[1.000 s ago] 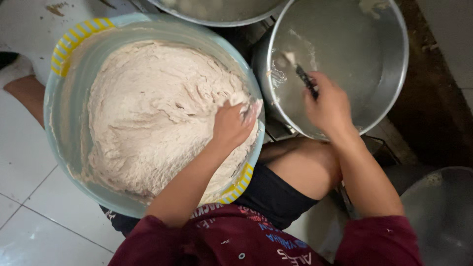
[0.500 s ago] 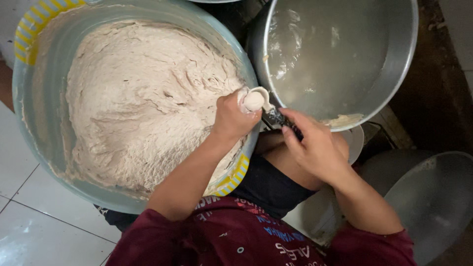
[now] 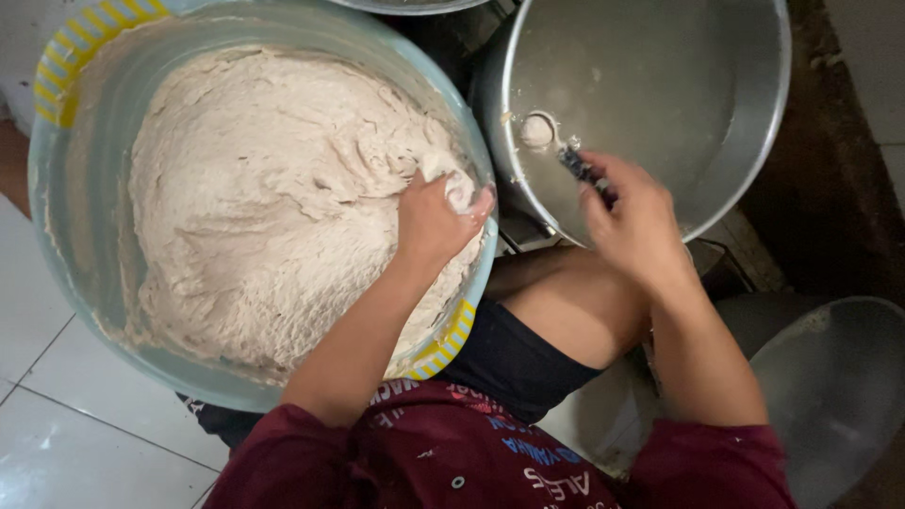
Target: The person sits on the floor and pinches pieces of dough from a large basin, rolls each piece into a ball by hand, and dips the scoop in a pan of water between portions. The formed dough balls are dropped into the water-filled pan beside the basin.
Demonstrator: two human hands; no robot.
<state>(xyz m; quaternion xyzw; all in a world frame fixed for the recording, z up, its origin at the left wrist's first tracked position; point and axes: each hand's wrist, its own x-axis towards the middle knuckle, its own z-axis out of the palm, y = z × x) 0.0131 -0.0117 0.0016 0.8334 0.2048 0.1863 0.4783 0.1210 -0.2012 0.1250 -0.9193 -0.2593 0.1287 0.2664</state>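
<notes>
Right hand (image 3: pixel 633 219) swung spoon (image 3: pixel 545 135) back over metal pot (image 3: pixel 745 113), fingers pinching its handle | left hand (image 3: pixel 436 219) cupped shut on dough (image 3: pixel 273 198) | keep portions even.

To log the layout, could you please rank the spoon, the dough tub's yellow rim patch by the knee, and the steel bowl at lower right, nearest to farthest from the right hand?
1. Spoon, held in right hand.
2. Yellow rim patch, lower left.
3. Steel bowl, lower right.
</notes>
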